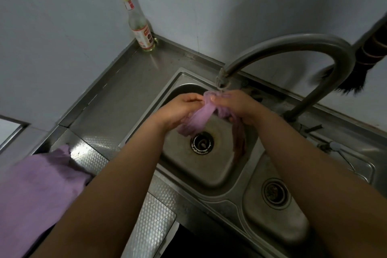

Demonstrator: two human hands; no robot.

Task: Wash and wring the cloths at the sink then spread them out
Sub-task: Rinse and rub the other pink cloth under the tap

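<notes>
A wet purple cloth (199, 118) is bunched between both hands over the large basin of the steel sink (211, 172), right under the spout of the curved tap (291, 46). My left hand (178, 109) grips the cloth's left part. My right hand (236, 104) grips its right part, and a twisted tail hangs down into the basin. A second purple cloth (35, 190) lies spread over the counter edge at the lower left.
A glass bottle (139, 25) with a yellow cap stands in the counter's back corner. A smaller basin (272, 213) with its own drain sits at the right. A dark brush (368, 63) hangs at the wall behind the tap.
</notes>
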